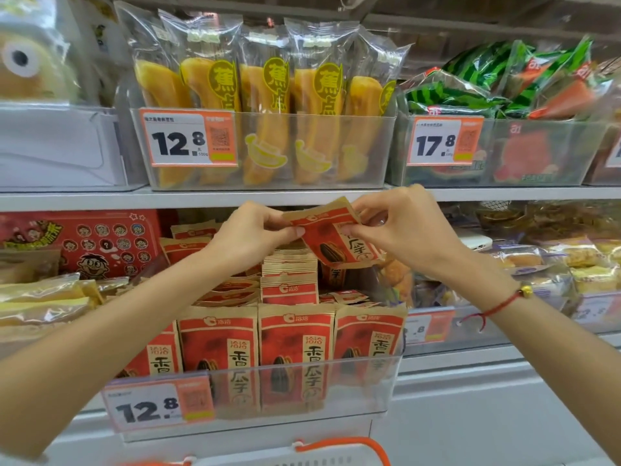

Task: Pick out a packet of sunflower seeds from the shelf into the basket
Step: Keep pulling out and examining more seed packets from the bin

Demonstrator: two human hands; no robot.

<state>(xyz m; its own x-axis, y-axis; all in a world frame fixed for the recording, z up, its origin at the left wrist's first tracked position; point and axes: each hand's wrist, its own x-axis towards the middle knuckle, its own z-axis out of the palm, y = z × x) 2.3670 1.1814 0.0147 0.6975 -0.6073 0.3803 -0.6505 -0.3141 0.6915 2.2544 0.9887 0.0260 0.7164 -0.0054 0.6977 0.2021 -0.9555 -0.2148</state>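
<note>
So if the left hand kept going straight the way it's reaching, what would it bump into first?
Probably the stacked seed packets at the back of the bin, just beyond the left hand, which already pinches the sunflower seed packet. Depth is hard to judge from this view.

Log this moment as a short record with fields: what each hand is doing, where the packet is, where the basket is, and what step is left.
left hand: left hand pinches the left edge of the seed packet
right hand: right hand pinches the packet's upper right part
packet position: held tilted in the air, above the clear bin of matching packets, in front of the shelf edge
basket: orange-handled basket at the bottom of the view, below the bin
price tag on bin: price tag reads 12.8
step left: packet not yet in the basket
</note>
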